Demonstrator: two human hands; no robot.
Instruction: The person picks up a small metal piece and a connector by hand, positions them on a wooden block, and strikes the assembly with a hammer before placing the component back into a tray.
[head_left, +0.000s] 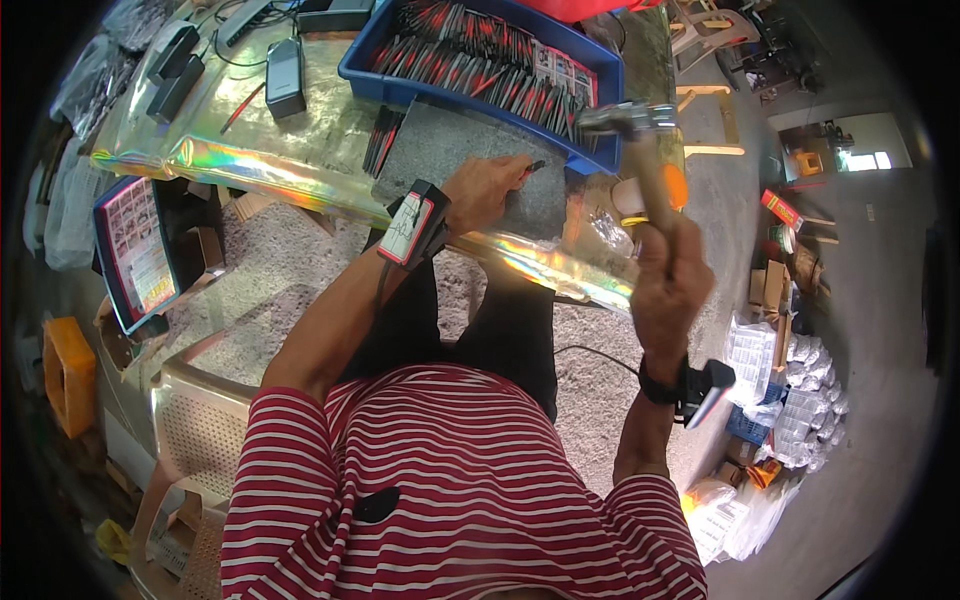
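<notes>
My right hand (675, 280) is wrapped round the wooden handle of a hammer (656, 185). The metal head is raised above the table's right side, near the corner of a blue tray (480, 108). On a flat grey stone slab (430, 140) rests my left hand (482, 192), its fingertips pinching a small dark piece (536, 167) too small to name. Many slim black-and-red pieces (450, 60) stand packed in rows inside the tray. Several more slim dark pieces (382, 142) lie against the slab's left edge.
A shiny foil-like sheet (250, 185) covers the table. Black boxy devices (285, 80) and cables lie at its left. An orange round object (675, 186) sits by the right edge. A plastic chair (200, 420) stands at lower left; wrapped bundles (800, 400) are on the right.
</notes>
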